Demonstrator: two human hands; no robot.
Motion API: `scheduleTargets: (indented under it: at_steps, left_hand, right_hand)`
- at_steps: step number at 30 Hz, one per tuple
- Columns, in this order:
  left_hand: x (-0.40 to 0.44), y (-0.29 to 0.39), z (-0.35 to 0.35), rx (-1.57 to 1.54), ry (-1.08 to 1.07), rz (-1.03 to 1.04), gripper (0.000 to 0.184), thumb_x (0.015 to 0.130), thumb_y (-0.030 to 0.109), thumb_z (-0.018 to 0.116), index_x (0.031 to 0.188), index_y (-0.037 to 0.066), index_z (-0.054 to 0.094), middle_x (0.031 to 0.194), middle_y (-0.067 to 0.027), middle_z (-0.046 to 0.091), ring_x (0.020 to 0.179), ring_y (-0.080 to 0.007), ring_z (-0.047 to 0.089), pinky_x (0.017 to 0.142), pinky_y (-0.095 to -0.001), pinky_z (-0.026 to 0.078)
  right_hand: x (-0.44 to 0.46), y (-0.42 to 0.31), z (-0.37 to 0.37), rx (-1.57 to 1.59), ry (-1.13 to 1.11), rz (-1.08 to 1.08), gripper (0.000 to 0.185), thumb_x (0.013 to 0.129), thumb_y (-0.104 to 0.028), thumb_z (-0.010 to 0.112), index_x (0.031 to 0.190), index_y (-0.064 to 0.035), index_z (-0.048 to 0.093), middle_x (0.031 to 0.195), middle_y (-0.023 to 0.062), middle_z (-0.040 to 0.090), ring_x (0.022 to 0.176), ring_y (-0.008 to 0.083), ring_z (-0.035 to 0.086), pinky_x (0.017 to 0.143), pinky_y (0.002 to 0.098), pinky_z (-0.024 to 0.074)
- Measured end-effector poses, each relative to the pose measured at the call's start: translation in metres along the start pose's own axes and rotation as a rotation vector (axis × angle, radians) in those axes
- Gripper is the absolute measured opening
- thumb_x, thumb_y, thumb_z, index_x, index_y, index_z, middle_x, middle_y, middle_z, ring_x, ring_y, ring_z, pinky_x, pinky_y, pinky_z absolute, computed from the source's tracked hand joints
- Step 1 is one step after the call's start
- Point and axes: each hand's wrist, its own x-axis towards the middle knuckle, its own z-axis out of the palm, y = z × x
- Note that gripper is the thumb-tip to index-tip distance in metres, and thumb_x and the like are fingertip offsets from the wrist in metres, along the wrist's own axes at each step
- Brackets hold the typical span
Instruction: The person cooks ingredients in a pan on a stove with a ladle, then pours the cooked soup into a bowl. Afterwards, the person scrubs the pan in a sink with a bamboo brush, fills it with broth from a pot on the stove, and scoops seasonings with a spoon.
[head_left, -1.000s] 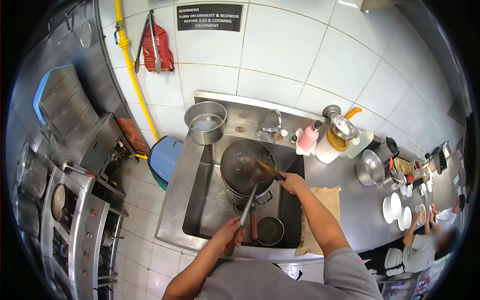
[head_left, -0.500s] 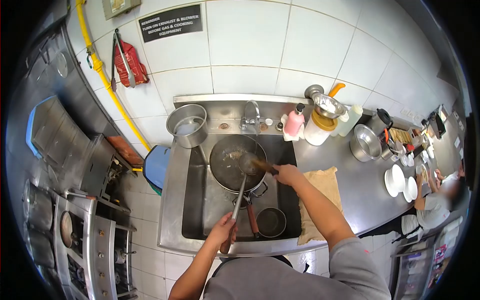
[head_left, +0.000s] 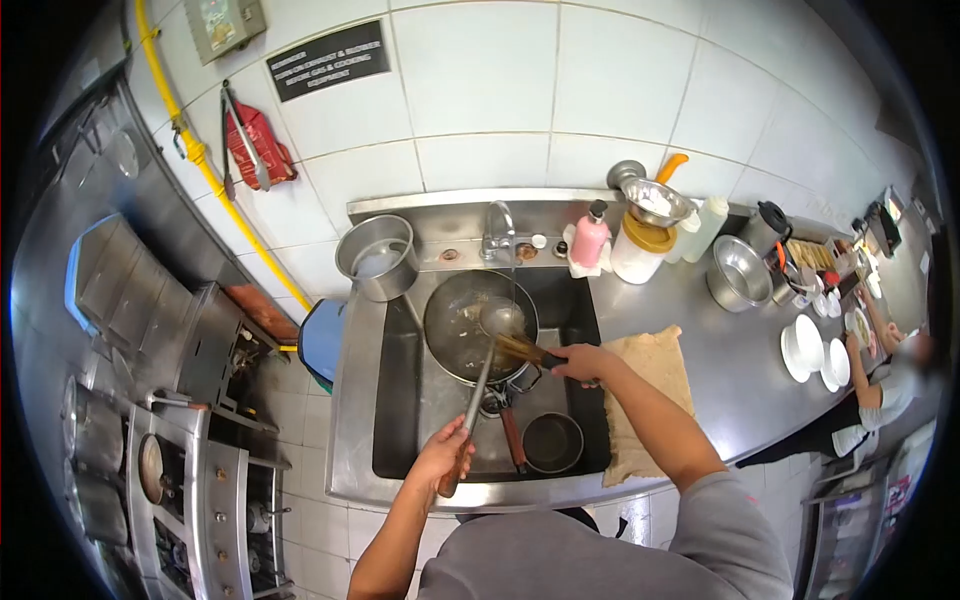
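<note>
My left hand (head_left: pixel 441 452) is wrapped round the wooden end of a long-handled metal ladle (head_left: pixel 481 385). The ladle's round bowl is over a large dark wok (head_left: pixel 440 335) in the sink (head_left: pixel 400 420). In my right hand (head_left: pixel 581 366) is a wooden-coloured scrubbing brush (head_left: pixel 522 347), its bristle end close against the ladle's bowl. Bits of food and cloudy water show in the wok. A thin stream of water falls from the faucet (head_left: pixel 500 225). Nearer me in the sink, a small dark saucepan (head_left: pixel 552 443) with a reddish-brown handle stands right of the ladle handle.
A metal pot (head_left: pixel 377 258) stands at the sink's back left corner. To the right are a pink soap bottle (head_left: pixel 591 240), a tan cloth (head_left: pixel 655 385), a steel bowl (head_left: pixel 738 275) and white bowls (head_left: pixel 802 350). Another person (head_left: pixel 885 385) works far right; a stove (head_left: pixel 190 480) stands left.
The brush has swung down and its end sits lower against the ladle's bowl. My right hand has lowered slightly. Water in the wok looks higher, and the view has shifted a little.
</note>
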Motion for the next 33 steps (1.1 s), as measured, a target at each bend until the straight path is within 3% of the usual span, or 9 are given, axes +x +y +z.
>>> scheduleTargets:
  at_steps: [3, 5, 11, 14, 16, 17, 19, 23, 33]
  left_hand:
    - [0.007, 0.003, 0.005, 0.013, 0.035, 0.027, 0.053, 0.101, 0.026, 0.055, 0.148, 0.017, 0.034, 0.078, -0.0035, 0.059, 0.048, -0.0142, 0.053, 0.041, -0.0298, 0.045]
    - [0.005, 0.006, 0.002, 0.007, 0.065, 0.043, 0.054, 0.101, 0.026, 0.056, 0.149, 0.016, 0.034, 0.079, -0.0037, 0.059, 0.049, -0.0141, 0.053, 0.042, -0.0297, 0.045]
    - [-0.012, 0.019, -0.009, 0.107, 0.082, 0.096, 0.058, 0.098, 0.024, 0.058, 0.15, 0.015, 0.032, 0.081, -0.0043, 0.06, 0.051, -0.0128, 0.055, 0.046, -0.0289, 0.048]
    - [-0.011, 0.018, -0.023, 0.6, 0.166, 0.145, 0.063, 0.093, 0.02, 0.06, 0.15, 0.013, 0.032, 0.086, -0.0103, 0.063, 0.057, -0.0217, 0.062, 0.053, -0.0349, 0.053]
    - [-0.008, 0.01, -0.033, 1.45, 0.302, 0.713, 0.065, 0.088, 0.017, 0.061, 0.147, 0.012, 0.036, 0.093, -0.0181, 0.064, 0.07, -0.034, 0.067, 0.065, -0.0432, 0.056]
    - [-0.011, 0.016, -0.026, 1.453, 0.3, 0.716, 0.065, 0.088, 0.017, 0.061, 0.147, 0.012, 0.036, 0.093, -0.0181, 0.064, 0.07, -0.034, 0.067, 0.065, -0.0432, 0.056]
    - [-0.022, 0.031, -0.004, 1.526, 0.479, 0.388, 0.066, 0.084, 0.014, 0.066, 0.144, 0.015, 0.04, 0.101, -0.0193, 0.062, 0.085, -0.0416, 0.065, 0.076, -0.0472, 0.054]
    - [-0.021, 0.035, -0.015, 1.538, 0.539, 0.473, 0.057, 0.084, 0.017, 0.069, 0.138, 0.016, 0.05, 0.104, -0.0173, 0.063, 0.086, -0.0391, 0.066, 0.075, -0.0473, 0.055]
    - [-0.02, 0.024, -0.036, 1.58, 0.551, 0.511, 0.052, 0.086, 0.018, 0.067, 0.135, 0.019, 0.052, 0.099, -0.0157, 0.064, 0.087, -0.0374, 0.066, 0.076, -0.0464, 0.055]
  right_hand:
    - [0.027, -0.003, 0.02, 0.059, 0.174, 0.123, 0.062, 0.089, -0.039, 0.063, 0.146, -0.0255, 0.044, 0.109, 0.0162, 0.069, 0.084, 0.0303, 0.07, 0.081, 0.0425, 0.0549]
    - [0.062, 0.01, 0.063, -0.095, 0.498, 0.036, 0.063, 0.088, -0.04, 0.064, 0.146, -0.0257, 0.044, 0.113, 0.0191, 0.067, 0.099, 0.0356, 0.067, 0.087, 0.0466, 0.0526]
    - [0.008, 0.011, 0.055, -0.004, 0.501, 0.067, 0.067, 0.089, -0.039, 0.063, 0.149, -0.0254, 0.038, 0.118, 0.0229, 0.064, 0.106, 0.0412, 0.062, 0.089, 0.0484, 0.0505]
    - [-0.008, 0.014, 0.03, 0.126, 0.571, -0.038, 0.067, 0.089, -0.038, 0.063, 0.15, -0.0251, 0.037, 0.116, 0.0246, 0.064, 0.104, 0.0426, 0.062, 0.087, 0.0493, 0.0501]
    - [-0.019, 0.005, 0.018, 0.154, 0.637, -0.114, 0.066, 0.089, -0.037, 0.063, 0.149, -0.0247, 0.038, 0.113, 0.025, 0.064, 0.102, 0.0432, 0.062, 0.086, 0.0496, 0.0499]
    - [-0.022, 0.003, 0.015, 0.179, 0.702, -0.186, 0.065, 0.089, -0.037, 0.063, 0.149, -0.0244, 0.04, 0.111, 0.0254, 0.065, 0.099, 0.0438, 0.063, 0.085, 0.05, 0.0498]
    - [-0.019, 0.005, 0.016, 0.131, 0.676, -0.224, 0.064, 0.09, -0.036, 0.063, 0.148, -0.0237, 0.04, 0.108, 0.0249, 0.065, 0.099, 0.0436, 0.062, 0.085, 0.0498, 0.0498]
    - [0.017, 0.041, 0.027, -0.125, 0.575, -0.069, 0.064, 0.09, -0.036, 0.064, 0.148, -0.0235, 0.04, 0.103, 0.022, 0.066, 0.097, 0.0419, 0.063, 0.085, 0.0469, 0.0502]
    - [0.036, 0.039, 0.03, -0.087, 0.53, -0.022, 0.066, 0.09, -0.04, 0.063, 0.149, -0.027, 0.038, 0.111, 0.0223, 0.065, 0.102, 0.0409, 0.063, 0.087, 0.0483, 0.0501]
